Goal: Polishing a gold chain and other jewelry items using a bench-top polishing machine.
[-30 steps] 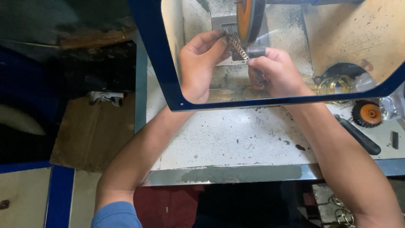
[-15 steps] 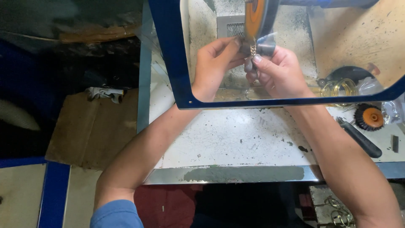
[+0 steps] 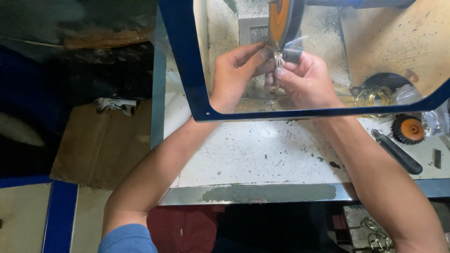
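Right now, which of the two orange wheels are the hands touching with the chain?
The big orange wheel at the top, behind the clear shield. Both hands, left hand and right hand, hold the metal chain against it. The small bristly orange wheel lies alone on the bench.

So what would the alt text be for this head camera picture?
Two bare hands, left hand and right hand, hold a small metal chain against the edge of an orange wheel, seen through a clear blue-framed shield. To the right on the speckled white bench lie a black-handled tool and a small orange brush wheel.
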